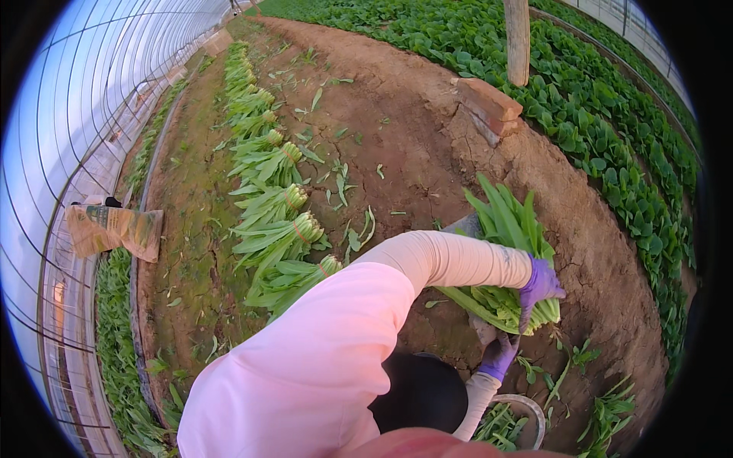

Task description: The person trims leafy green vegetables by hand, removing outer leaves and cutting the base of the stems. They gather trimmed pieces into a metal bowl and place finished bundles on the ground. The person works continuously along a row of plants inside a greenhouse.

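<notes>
A bunch of long-leaved green vegetables [507, 220] lies before me at the right, its pale cut stems towards me. My left hand [539, 288], in a purple glove, grips the bunch from above near the stem ends. Below those ends is my right hand [500, 352], also gloved in purple and darkly soiled; it touches the underside of the bunch, and its fingers are partly hidden. Left of my arm, a long row of similar bunches [278, 235] lies on the soil, several with reddish bands around their stems. A grey flat surface [465, 226] shows partly under the leaves.
A round tub [538, 421] with loose leaves stands below my right hand. Bricks [489, 109] sit beside a wooden post [517, 43] at the planted bed [607, 126]. A printed sack [117, 229] lies at the left edging. Loose leaves [356, 232] are scattered over the soil.
</notes>
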Tool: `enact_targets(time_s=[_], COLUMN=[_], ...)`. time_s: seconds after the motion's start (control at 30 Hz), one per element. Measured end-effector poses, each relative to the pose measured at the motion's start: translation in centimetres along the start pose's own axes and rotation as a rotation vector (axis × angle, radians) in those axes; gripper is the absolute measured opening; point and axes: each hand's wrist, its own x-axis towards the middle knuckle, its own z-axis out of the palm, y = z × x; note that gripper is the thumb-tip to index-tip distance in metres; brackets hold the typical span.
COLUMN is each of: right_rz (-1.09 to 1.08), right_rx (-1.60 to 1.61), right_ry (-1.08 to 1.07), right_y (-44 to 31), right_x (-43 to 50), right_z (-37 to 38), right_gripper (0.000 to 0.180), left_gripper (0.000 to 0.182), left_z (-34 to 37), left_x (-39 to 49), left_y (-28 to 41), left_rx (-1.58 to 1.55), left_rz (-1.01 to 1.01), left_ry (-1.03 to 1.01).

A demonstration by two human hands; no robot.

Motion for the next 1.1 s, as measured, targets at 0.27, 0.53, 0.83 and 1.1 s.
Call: enact_targets(time_s=[0.27, 0.53, 0.83, 1.1], right_rz=[-0.014, -0.268, -0.282, -0.324], right_rx=[0.324, 0.414, -0.887, -0.687], right_ry=[0.334, 0.283, 0.76, 0.789], right_y=[0.1, -5.3, -20.6, -19.0], right_x=[-2.2, -14.7, -13.8, -12.0], right_z=[-6.0, -19.3, -6.4, -12.9], right_gripper=[0.067, 0.062, 0.05, 0.043], left_gripper=[0.152, 0.146, 0.119, 0.1], left_z=[2.5, 8.6, 13.1, 8.2], left_x=[3.8, 13.5, 17.1, 14.7], left_y=[5.9, 21.5, 22.3, 21.7], left_rx=[0.177, 0.137, 0.158, 0.055], left_rz=[0.091, 0.256, 0.191, 0.245], left_ry=[0.136, 0.181, 0.266, 0.16])
